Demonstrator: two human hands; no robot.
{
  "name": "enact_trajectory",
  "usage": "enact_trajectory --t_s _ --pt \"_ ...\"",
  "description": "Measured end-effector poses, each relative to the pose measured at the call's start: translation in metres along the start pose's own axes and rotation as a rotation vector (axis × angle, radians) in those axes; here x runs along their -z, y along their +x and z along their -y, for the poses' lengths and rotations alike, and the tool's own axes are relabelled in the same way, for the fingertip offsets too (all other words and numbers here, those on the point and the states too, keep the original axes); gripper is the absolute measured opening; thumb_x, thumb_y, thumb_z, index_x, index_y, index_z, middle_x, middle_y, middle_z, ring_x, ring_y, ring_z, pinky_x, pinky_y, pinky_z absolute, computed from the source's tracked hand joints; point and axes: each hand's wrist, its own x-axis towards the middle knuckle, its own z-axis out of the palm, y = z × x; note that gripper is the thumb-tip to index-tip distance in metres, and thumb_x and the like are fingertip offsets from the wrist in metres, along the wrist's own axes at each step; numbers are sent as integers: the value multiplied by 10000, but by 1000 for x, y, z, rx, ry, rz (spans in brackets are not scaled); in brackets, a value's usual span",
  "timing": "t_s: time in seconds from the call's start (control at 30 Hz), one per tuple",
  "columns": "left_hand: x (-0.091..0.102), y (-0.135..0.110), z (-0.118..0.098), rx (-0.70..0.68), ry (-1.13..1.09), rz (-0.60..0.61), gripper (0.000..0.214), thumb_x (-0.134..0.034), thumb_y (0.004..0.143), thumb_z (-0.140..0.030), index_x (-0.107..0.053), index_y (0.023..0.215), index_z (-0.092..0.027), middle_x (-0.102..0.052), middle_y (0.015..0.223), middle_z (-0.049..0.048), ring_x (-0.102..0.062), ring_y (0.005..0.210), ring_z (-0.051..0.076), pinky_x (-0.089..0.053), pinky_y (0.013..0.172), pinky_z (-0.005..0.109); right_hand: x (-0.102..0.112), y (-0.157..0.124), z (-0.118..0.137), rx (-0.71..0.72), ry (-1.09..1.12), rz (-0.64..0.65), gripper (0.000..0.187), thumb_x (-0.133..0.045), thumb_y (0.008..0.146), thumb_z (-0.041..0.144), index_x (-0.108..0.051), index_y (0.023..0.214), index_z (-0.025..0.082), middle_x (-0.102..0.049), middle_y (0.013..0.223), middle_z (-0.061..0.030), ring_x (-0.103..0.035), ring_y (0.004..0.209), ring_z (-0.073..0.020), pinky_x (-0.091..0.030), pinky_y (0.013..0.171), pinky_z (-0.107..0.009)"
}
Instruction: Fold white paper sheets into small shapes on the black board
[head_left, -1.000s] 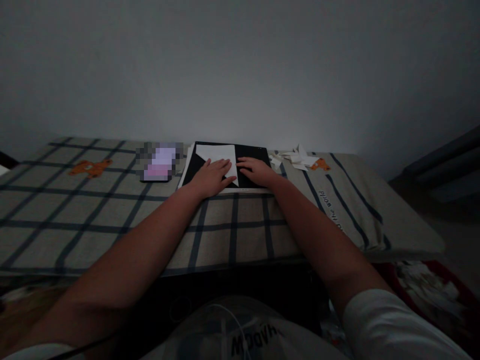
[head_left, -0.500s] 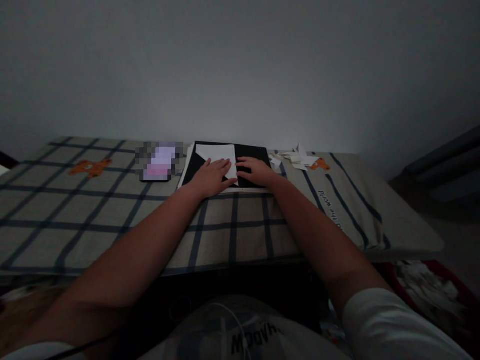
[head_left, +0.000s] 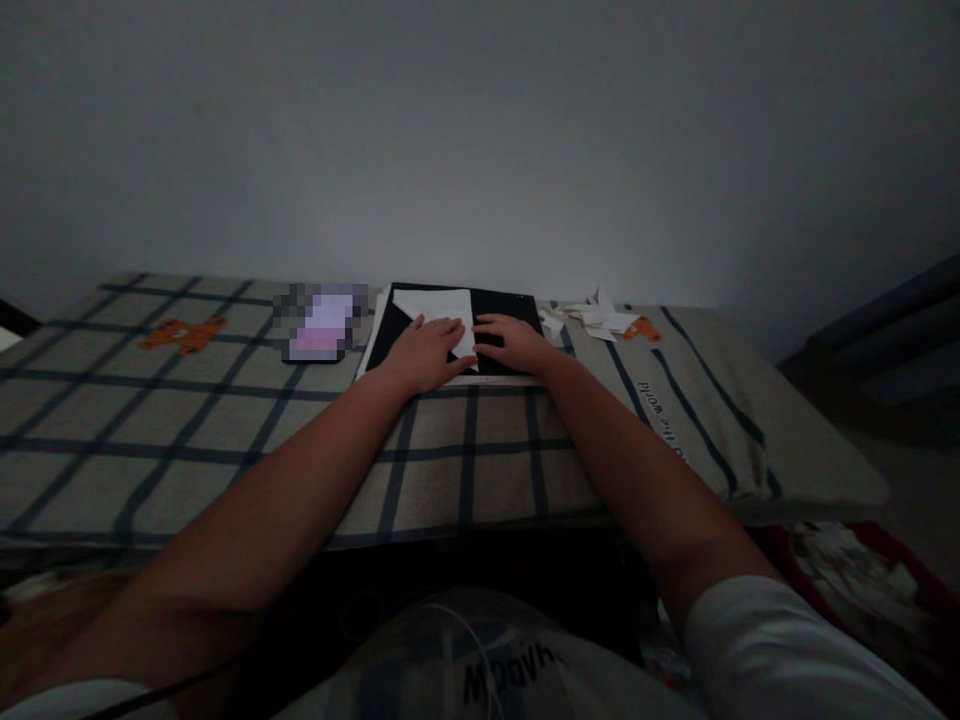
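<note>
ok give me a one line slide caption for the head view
Left hand on white paper over a flat black panel, right hand beside the paper's edge, checked tablecloth beneath.

Found blue-striped cloth printed with an orange animal figure at left, a second orange figure at right and partly legible lettering. Noted a lit, pixelated phone at left. Recorded folded white papers beside the second figure, a wall behind, and a red container of dim, pale contents low at right.
</note>
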Motion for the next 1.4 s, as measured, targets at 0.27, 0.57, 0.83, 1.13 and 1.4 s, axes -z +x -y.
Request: enact_trajectory --t_s 0.27,0.57,0.83,1.13,1.4 --pt "-3 1 1 3 22 -24 649 -356 958 -580 -440 1459 -175 -426 1520 116 -353 1421 256 -158 1194 478 -2 1 -3 -6 8 -4 365 -568 928 287 -634 1283 240 -538 1428 -92 -472 1342 -238 -369 1120 -474" --pt "-1 0 -1 15 25 -14 668 -339 950 -591 -434 1462 -174 -412 1531 107 -352 1421 248 -145 1195 474 1 -1 1 -6 -16 20 393 -595 917 355 -624 1302 282 -518 1448 -81 -460 1347 -271 -365 1110 -511" --pt "2 -2 -3 4 28 21 747 -355 924 -635 -385 1492 -151 -360 1559 112 -305 1443 274 -122 1195 492 1 -2 2 -15 -39 31 409 -598 914 389 -627 1299 257 -511 1452 -96 -460 1349 -265 -373 1109 -487" --pt "4 -3 -5 14 25 2 819 -374 878 -710 -410 1478 -154 -385 1545 118 -328 1429 280 -103 1197 482 0 -2 2 -29 -27 29 407 -601 909 408 -629 1293 277 -504 1459 -85 -449 1355 -267 -362 1109 -501" --pt "3 -2 -4 6 18 22 881 -382 850 -752 -384 1491 -148 -363 1556 129 -308 1438 298 -107 1196 495 1 -3 3 -30 -34 33 412 -601 911 401 -618 1305 279 -503 1460 -86 -447 1358 -254 -362 1110 -485"
